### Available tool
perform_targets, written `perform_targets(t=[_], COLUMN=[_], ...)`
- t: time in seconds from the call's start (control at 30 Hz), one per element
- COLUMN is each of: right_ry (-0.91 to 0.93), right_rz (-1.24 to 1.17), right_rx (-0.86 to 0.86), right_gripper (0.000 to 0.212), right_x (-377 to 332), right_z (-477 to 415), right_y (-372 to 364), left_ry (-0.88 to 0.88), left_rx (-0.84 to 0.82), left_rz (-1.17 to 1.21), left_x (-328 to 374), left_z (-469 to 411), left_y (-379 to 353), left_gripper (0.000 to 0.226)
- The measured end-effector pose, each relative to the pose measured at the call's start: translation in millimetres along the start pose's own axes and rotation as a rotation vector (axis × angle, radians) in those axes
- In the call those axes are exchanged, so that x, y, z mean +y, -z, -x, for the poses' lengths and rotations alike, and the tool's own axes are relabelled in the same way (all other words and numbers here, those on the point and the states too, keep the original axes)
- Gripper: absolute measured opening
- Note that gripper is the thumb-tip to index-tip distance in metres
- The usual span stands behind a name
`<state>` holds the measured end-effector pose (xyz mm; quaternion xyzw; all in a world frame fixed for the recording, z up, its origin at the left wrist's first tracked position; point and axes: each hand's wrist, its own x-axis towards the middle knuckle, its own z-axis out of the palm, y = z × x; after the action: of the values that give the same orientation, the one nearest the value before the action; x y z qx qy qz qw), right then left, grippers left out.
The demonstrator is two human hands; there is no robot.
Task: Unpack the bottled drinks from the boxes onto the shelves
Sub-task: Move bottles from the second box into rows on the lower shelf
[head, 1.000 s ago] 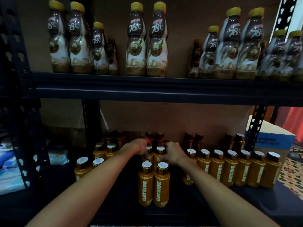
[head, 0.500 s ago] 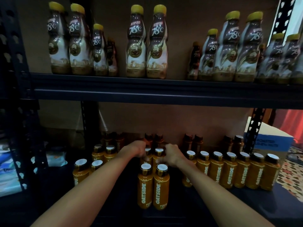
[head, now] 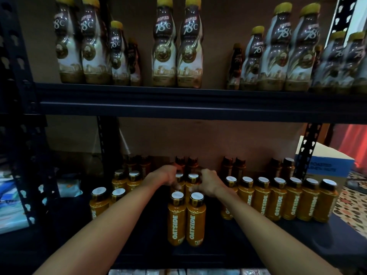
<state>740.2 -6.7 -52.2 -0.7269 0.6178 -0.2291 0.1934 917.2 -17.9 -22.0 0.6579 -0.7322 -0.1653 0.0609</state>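
Observation:
Both arms reach into the lower shelf (head: 347, 235). My left hand (head: 163, 175) curls round the left orange Oatside bottle (head: 178, 180) of the middle pair. My right hand (head: 209, 181) curls round its neighbour, the right Oatside bottle (head: 193, 181). In front of them a pair of Oatside bottles (head: 186, 219) stands upright. Darker brown bottles (head: 186, 162) stand behind the hands. My fingertips are blurred.
A row of several Oatside bottles (head: 282, 197) fills the shelf's right side, with more Oatside bottles (head: 111, 195) at the left. Kopiko bottles (head: 176, 44) line the upper shelf (head: 178, 105). A blue and white box (head: 327, 167) sits beyond the right upright post (head: 306, 149).
Both hands stay on the middle pair of bottles and have hardly shifted. The view has tilted down a little.

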Motion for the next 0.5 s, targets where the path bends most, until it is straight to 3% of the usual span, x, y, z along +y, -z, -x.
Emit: perform_targets(t=[0.43, 0.5], right_ry=[-0.008, 0.010], right_rz=[-0.076, -0.096], right_rx=[-0.084, -0.082], right_gripper=[0.051, 0.036], right_x=[-12, -13], right_z=[17, 20], right_y=[9, 15], left_ry=[-0.033, -0.013], left_rx=[-0.025, -0.016], left_rz=[-0.038, -0.045], left_x=[7, 12], left_z=[14, 18], left_y=[6, 14], left_gripper=[0.074, 0.077])
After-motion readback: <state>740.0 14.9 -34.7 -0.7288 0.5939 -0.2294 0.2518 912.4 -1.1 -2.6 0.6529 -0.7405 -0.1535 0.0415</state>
